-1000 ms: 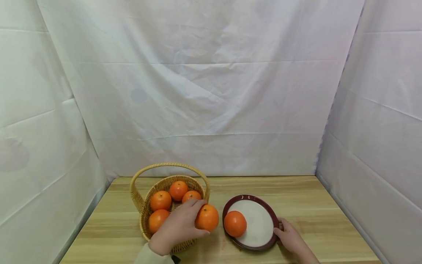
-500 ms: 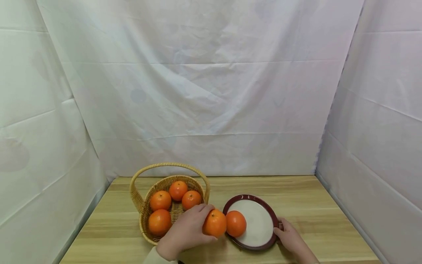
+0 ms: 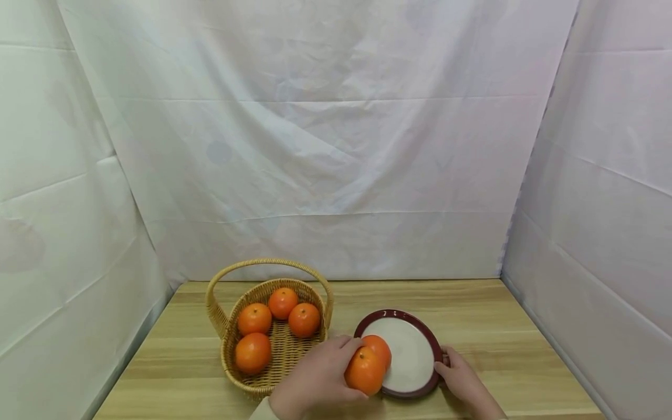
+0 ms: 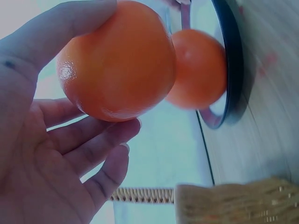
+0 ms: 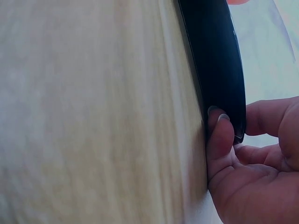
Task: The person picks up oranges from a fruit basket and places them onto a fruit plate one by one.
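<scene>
Currently, in the head view, I am grasping an orange (image 3: 366,374) with the curled fingers of my left hand (image 3: 317,376), at the near-left rim of a maroon-rimmed white plate (image 3: 412,350), while my right hand (image 3: 461,376) is pinching that plate's right rim. A second orange (image 3: 382,345) is sitting on the plate, partly hidden behind mine, and four more oranges (image 3: 253,353) are lying in the wicker basket (image 3: 286,350) on the wooden desk (image 3: 525,344). The plated fruit is sitting so near the left rim that mine could be shoving it askew, should I be coming in too low or too hard.

In the left wrist view, my thumb and some fingertips are bearing the glossy fruit while my little finger is standing clear; skin that smooth could be slipping from so partial a grasp. The two fruits are overlapping, and I cannot tell whether they are touching.

In the right wrist view, I am nipping only the plate's edge between thumb and fingers; lifting there could be tilting it and setting its fruit rolling. Nowhere am I making out any brand, label or readable writing.
</scene>
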A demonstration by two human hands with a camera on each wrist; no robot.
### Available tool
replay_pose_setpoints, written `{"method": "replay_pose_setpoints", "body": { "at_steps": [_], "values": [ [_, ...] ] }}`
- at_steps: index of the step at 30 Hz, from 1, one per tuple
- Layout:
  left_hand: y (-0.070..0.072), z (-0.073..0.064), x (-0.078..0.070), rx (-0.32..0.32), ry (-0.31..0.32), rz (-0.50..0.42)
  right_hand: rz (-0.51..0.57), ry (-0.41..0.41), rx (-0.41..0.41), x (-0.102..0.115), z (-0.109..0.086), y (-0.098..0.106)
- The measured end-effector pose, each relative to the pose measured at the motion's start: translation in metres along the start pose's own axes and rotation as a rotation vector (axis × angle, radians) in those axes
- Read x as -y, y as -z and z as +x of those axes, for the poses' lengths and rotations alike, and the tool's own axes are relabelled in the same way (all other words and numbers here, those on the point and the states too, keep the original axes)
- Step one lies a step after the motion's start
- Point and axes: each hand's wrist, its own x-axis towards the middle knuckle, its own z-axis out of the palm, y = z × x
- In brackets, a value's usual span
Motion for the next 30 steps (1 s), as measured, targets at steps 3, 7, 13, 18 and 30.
{"method": "replay_pose_setpoints", "body": {
  "at_steps": [3,7,13,18,30],
  "values": [
    [-0.003,0.002,-0.006,-0.006,-0.026,0.005,0.001,0.002,0.002,0.001,0.000,0.000],
    [-0.009,0.005,-0.011,-0.016,-0.070,0.036,0.005,0.002,0.003,0.002,0.000,-0.001],
    [-0.018,0.012,-0.017,-0.044,-0.175,0.078,-0.011,-0.002,0.008,0.000,0.001,0.001],
    [-0.024,0.016,-0.020,-0.041,-0.206,0.102,-0.014,-0.002,0.006,0.001,0.000,0.001],
    [-0.040,0.022,-0.023,-0.023,-0.170,0.116,-0.023,0.005,0.007,0.002,-0.001,0.002]
  ]
}}
